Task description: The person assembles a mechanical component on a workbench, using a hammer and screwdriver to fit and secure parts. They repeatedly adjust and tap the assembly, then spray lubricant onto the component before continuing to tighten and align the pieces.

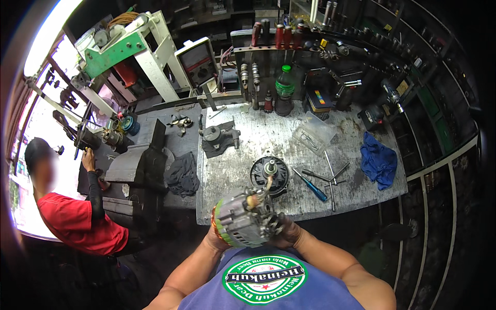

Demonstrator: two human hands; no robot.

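Both my hands hold an alternator housing (pixel 243 219), a grey metal casing with copper windings along its left edge, just off the bench's front edge. My left hand (pixel 219 238) grips its left side, and my right hand (pixel 290 233) grips its right side; some fingers are hidden behind the casing. Just beyond it on the metal-topped bench (pixel 227 170) stands an alternator rotor (pixel 269 173), its black fan facing up and its shaft upright. A blue-handled screwdriver (pixel 311 185) and a T-handle wrench (pixel 331 178) lie right of the rotor.
A pump-like metal part (pixel 219 135) sits on a dark cloth at the left. Farther right are a clear plastic tray (pixel 314 133) and a blue rag (pixel 378 160). A green-capped bottle (pixel 285 88) stands at the back. At far left, a person in red (pixel 77 222) works beside a vise (pixel 138 164).
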